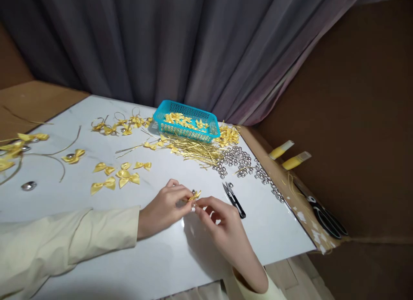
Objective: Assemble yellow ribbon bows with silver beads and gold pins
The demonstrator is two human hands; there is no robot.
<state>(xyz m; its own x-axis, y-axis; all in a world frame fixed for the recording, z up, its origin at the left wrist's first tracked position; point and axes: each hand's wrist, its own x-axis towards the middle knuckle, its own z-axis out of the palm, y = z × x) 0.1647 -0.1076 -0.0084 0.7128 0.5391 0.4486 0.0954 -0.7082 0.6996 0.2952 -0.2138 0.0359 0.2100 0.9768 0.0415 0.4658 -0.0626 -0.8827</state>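
Observation:
My left hand (169, 203) pinches a small yellow ribbon bow (195, 196) between thumb and fingers above the white tabletop. A silver bead shows at the bow's upper edge. My right hand (224, 222) meets it from the other side, its thumb and forefinger closed at the bow's lower edge. What lies between those right fingertips is too small to make out. Thread snips (234, 200) with black handles lie just right of my hands. Several loose yellow bows (128, 178) rest to the left, beyond my left sleeve.
A turquoise basket (190, 135) holding yellow bows stands at the back. Before it lie gold cords (196, 150) and silver beads (237, 158). Bows with cord loops (109, 129) sit back left. Black scissors (325, 218) and two yellow-filled tubes (295, 161) lie at the right edge.

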